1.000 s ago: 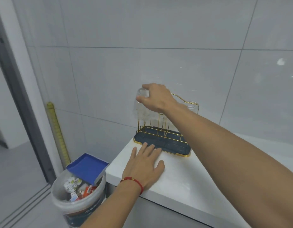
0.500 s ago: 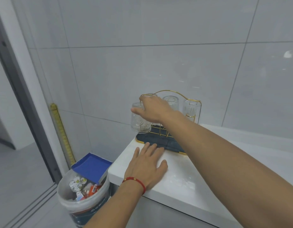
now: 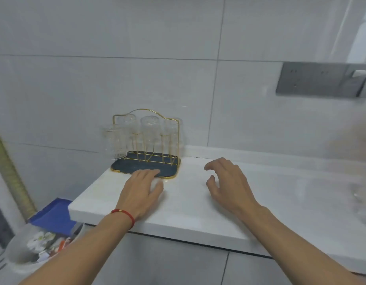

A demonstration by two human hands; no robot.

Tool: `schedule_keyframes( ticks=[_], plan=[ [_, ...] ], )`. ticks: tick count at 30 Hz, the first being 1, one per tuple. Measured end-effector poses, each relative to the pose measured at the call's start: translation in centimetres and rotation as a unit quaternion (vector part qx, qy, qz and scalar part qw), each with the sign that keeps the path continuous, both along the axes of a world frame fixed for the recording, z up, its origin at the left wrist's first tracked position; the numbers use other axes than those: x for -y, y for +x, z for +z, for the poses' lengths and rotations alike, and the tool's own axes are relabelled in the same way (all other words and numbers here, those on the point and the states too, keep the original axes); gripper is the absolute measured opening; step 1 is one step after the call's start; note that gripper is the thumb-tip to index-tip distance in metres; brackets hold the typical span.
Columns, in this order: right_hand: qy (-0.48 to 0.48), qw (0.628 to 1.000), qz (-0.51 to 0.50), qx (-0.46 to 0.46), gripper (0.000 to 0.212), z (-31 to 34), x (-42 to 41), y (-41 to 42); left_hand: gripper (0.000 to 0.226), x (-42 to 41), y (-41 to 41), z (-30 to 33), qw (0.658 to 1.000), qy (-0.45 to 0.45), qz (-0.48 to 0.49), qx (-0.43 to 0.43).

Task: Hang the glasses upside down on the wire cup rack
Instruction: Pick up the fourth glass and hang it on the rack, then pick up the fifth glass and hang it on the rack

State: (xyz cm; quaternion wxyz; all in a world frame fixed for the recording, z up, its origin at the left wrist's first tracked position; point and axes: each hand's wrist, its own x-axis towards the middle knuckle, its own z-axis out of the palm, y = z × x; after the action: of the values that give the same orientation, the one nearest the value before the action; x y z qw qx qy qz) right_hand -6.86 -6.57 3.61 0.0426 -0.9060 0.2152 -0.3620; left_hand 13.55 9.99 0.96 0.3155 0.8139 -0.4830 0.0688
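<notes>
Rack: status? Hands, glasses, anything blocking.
Left hand flat on counter, empty. Right hand open, empty. Four glasses upside down on rack. Nothing blocking.

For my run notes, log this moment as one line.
left hand: flat on counter, empty | right hand: open, empty, above counter | wire cup rack: four glasses inverted | front-left glass: hung

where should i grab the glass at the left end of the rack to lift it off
Grip the leftmost glass around its ribbed side wall, coming in from the open left side. It hangs upside down on the wire cup rack, so lift straight up; neighbouring glasses crowd its right.
</notes>
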Motion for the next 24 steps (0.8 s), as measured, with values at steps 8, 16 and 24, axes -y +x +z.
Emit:
schedule_keyframes(
  ticks=[8, 16, 24],
  plan=[
    [0.172, 0.916, -0.285, 0.224, 0.027, -2.7, 4.9, -15.6, 0.038, 12.2, -17.0, 0.7, 0.982, -0.064, -0.165, -0.06],
    [0.167, 0.768, -0.48, 0.389, 0.08, -3.1, 7.8, -22.7, 0.049, 16.1, -24.2, -0.8, 0.969, 0.009, -0.244, 0.036],
    [0.253, 0.762, -0.501, 0.324, 0.088, -3.4, 10.9, -23.3, 0.051, 16.1, -23.8, -1.2, 0.969, -0.015, -0.244, -0.029]
  ],
)
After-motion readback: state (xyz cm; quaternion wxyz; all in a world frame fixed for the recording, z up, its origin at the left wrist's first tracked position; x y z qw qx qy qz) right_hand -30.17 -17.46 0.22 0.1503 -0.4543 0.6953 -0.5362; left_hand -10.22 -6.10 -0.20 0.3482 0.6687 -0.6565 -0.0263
